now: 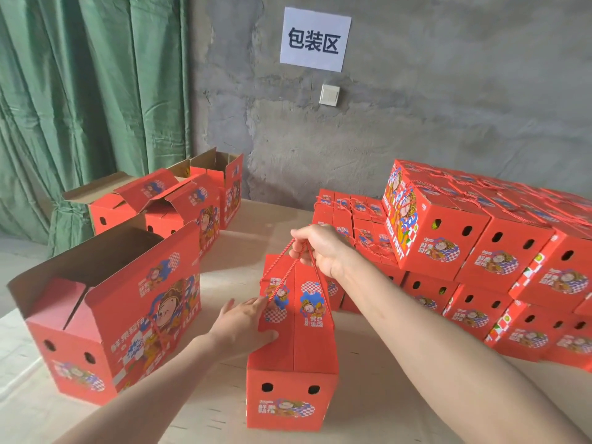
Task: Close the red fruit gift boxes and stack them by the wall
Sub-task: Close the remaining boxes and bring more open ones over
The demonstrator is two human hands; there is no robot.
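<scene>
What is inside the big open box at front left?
The open box shows only brown inner cardboard and two red end flaps folded inward. Those flaps and the front wall hide its bottom, so any fruit inside cannot be seen.

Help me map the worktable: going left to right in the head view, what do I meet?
Open box → left hand → box being closed, its rope handle pinched by the right hand → stacked closed boxes.
</scene>
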